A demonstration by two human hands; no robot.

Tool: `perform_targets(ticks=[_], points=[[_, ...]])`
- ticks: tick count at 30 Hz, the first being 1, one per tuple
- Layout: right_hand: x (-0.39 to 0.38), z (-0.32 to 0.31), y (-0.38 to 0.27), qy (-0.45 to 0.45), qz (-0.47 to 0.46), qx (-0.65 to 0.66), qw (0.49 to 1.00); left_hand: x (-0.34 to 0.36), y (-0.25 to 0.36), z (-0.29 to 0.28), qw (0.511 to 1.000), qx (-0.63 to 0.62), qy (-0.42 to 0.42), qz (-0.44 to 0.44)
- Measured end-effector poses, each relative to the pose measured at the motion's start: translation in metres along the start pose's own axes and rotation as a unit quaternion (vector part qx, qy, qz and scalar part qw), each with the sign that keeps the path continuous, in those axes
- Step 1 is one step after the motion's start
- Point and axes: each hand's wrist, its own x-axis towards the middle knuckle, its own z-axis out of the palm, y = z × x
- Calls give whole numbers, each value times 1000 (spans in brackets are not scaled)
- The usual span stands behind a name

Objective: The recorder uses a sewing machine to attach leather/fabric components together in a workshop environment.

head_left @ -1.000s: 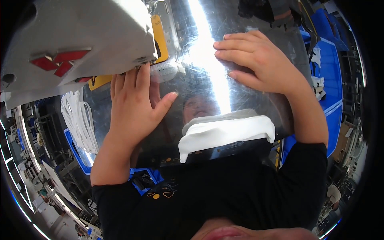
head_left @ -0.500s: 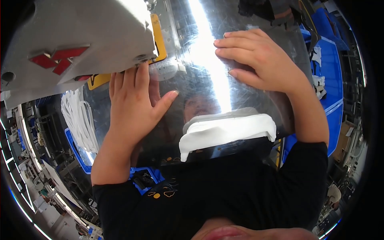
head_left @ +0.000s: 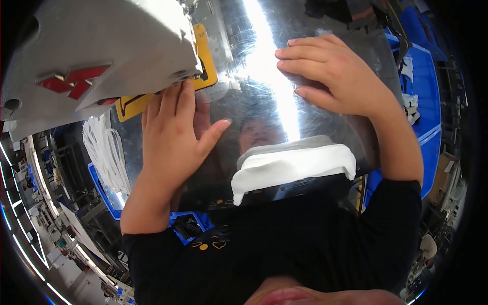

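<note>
My left hand [head_left: 175, 124] lies palm down, its fingers stretched out and thumb spread. Its fingertips reach the yellow frame [head_left: 207, 61] beneath the grey machine head [head_left: 117, 35]; whether they press on it is hidden. My right hand [head_left: 335, 73] is flat over the shiny metal tabletop [head_left: 223, 152], fingers extended, with nothing in it. Between my forearms, a folded white fabric piece [head_left: 300, 162] drapes along the near edge of the tabletop.
A bundle of white strips [head_left: 107, 152] hangs at the left above a blue bin. Blue bins [head_left: 427, 96] with white and black pieces stand at the right. A small blue box [head_left: 190, 226] with black items sits below the near edge. A dark object [head_left: 335, 10] lies at the far side.
Slightly more of the yellow frame shows beside the machine head, nearer to me. The whole view has shifted a little; both hands keep nearly the same pose.
</note>
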Motion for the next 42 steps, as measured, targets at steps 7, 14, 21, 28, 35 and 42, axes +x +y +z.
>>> perform_targets(ticks=[7,14,21,28,35,42], points=[[-1,1,0,2,1,-4,1000,-4,2,-2,999,11,25,32],[-2,2,0,4,-1,-11,1000,-2,4,0,995,-52,47,66],[-2,-1,-1,3,-1,-8,1000,0,7,-3,993,-66,25,94],[-2,-2,-1,-1,0,-15,1000,0,6,-3,993,-56,26,104],[-3,-2,2,10,-2,-12,1000,-1,6,-3,994,-61,27,88],[-5,-1,9,17,-15,-23,999,-3,5,0,994,-68,31,75]])
